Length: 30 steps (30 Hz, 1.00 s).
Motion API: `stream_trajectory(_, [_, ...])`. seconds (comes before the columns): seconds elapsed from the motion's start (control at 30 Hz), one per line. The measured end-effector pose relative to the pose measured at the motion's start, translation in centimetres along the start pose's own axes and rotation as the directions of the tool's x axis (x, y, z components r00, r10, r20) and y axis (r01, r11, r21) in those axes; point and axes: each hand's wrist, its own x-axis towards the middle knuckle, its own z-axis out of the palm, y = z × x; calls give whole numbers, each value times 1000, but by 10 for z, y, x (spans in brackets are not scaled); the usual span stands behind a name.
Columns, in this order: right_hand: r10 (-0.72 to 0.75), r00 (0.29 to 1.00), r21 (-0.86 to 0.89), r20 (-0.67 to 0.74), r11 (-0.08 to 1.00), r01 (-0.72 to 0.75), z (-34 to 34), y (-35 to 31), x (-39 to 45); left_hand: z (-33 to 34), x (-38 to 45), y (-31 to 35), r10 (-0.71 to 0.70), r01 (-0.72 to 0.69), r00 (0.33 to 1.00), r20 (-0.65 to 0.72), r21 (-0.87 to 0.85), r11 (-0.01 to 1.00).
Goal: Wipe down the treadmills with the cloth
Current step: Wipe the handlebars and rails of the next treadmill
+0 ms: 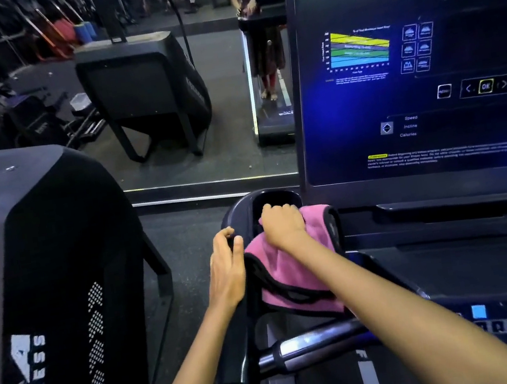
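The pink cloth (285, 272) lay bunched over the cup holder (272, 204) at the console's left corner, the right hand (283, 225) curled on it. The left hand (225, 268) rested on the rim, fingers relaxed. Its loose hanging fold risked snagging the handlebar (314, 345) or slipping down to the belt.
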Motion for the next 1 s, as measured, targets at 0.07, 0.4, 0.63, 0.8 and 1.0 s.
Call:
stream_trajectory(0.07, [84, 991, 63, 105, 994, -91, -8, -3, 16, 0, 0, 0, -1, 1, 1000, 6, 13, 1000])
stream_trajectory(0.4, [139, 947, 52, 288, 986, -160, -22, -2, 37, 1, 1, 0, 8, -9, 1000, 14, 89, 996])
stream_trajectory(0.63, [192, 926, 52, 324, 974, -220, -21, -8, 46, 0, -2, 0, 28, -29, 1000, 13, 102, 994])
stream_trajectory(0.8, [89, 961, 48, 261, 993, -105, -12, -2, 53, 0, 0, 5, 37, -40, 999, 23, 113, 993])
stream_trajectory(1.0, [10, 832, -42, 554, 999, 17, -30, -1, 56, 1, 0, 6, 68, -69, 998, 13, 124, 990])
